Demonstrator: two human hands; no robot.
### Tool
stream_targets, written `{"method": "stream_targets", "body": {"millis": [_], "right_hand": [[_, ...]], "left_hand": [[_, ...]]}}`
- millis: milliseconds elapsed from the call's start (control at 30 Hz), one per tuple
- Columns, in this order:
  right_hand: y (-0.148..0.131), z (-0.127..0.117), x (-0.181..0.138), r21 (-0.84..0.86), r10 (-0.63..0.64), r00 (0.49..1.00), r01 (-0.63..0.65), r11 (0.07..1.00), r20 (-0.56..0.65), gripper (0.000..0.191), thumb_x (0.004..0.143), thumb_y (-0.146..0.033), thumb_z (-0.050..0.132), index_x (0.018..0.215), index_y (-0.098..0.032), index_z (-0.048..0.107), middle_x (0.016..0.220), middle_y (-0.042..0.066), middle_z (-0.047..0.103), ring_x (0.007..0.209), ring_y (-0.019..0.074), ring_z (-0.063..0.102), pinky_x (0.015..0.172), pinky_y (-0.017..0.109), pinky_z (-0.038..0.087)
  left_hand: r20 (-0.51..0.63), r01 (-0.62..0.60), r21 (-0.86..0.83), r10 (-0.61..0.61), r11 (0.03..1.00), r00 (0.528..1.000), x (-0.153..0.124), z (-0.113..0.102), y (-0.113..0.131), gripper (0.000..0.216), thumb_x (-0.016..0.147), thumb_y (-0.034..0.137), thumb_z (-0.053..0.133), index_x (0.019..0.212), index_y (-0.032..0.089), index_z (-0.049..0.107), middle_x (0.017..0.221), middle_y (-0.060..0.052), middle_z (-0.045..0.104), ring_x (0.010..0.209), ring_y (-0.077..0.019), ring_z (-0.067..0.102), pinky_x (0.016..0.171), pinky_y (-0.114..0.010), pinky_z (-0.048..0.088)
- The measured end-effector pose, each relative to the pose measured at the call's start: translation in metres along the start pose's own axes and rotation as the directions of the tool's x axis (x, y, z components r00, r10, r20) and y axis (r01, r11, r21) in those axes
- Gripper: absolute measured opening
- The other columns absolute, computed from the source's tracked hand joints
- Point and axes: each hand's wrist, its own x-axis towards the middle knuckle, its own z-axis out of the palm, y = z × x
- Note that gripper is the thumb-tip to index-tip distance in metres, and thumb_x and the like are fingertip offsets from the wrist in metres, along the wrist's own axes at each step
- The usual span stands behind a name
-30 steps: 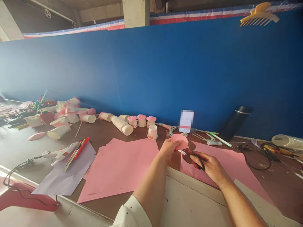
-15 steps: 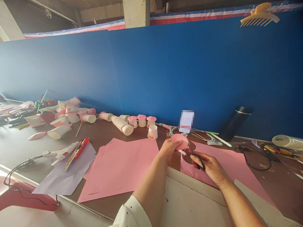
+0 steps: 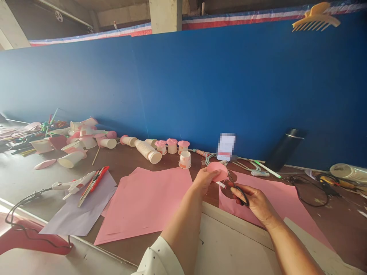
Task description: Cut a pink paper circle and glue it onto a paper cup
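Observation:
Between the thumb and fingers of my left hand point(image 3: 205, 178) is a round pink paper disc point(image 3: 218, 170), held above the table. My right hand point(image 3: 256, 200) grips black-handled scissors point(image 3: 241, 194), whose blades reach up to the disc's right edge. Whether the blades are parted I cannot make out. Below my right hand lies a pink sheet point(image 3: 275, 196) with rounded cutouts along its left edge. A stack of pink paper point(image 3: 149, 202) rests to the left of my left forearm.
Paper cups point(image 3: 185, 160), some with pink tops, stand behind the paper stack. Nested cups point(image 3: 147, 151) lie beside them. A glue gun point(image 3: 73, 185) and a red utility knife point(image 3: 93, 185) lie on the left. A phone point(image 3: 226, 147), cables and a black bottle point(image 3: 285, 149) line the blue partition.
Almost nothing differs. Both hands, the disc and the scissors keep the same places, with only a very slight shift of the view.

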Motion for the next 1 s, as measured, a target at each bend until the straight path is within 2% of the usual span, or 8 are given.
{"method": "stream_targets", "body": {"millis": [333,800,1000], "right_hand": [[-0.0021,0.0014,-0.002,-0.018,-0.023,1.0,0.023,1.0,0.006,0.055,0.073,-0.058,0.068,0.113,-0.02,0.074,0.067,0.001,0.058,0.065,0.0167,0.049,0.067,0.03,0.044],[-0.005,0.0005,-0.0031,0.011,0.005,1.0,-0.005,1.0,0.007,0.054,0.071,-0.057,0.071,0.111,-0.021,0.075,0.068,0.001,0.06,0.067,0.0169,0.052,0.069,0.03,0.046],[-0.0036,-0.0001,-0.0028,0.006,0.0,1.0,0.0,1.0,0.022,0.055,0.072,-0.057,0.07,0.113,-0.02,0.074,0.068,0.001,0.058,0.067,0.0169,0.051,0.069,0.03,0.045]], "left_hand": [[0.009,0.019,0.021,-0.019,1.0,1.0,0.0028,-0.0025,0.0002,0.045,0.068,0.034,0.077,0.105,0.01,0.07,0.1,-0.014,0.068,0.089,-0.0236,0.061,0.066,-0.029,0.047],[0.004,0.004,0.056,-0.005,0.998,1.0,0.0016,-0.0027,0.0003,0.044,0.068,0.033,0.077,0.104,0.01,0.069,0.095,-0.012,0.068,0.081,-0.0197,0.06,0.066,-0.029,0.044],[0.01,-0.01,0.076,0.01,0.997,1.0,0.0026,-0.003,-0.0017,0.046,0.068,0.034,0.077,0.106,0.01,0.068,0.097,-0.013,0.068,0.086,-0.0216,0.061,0.071,-0.03,0.046]]}}
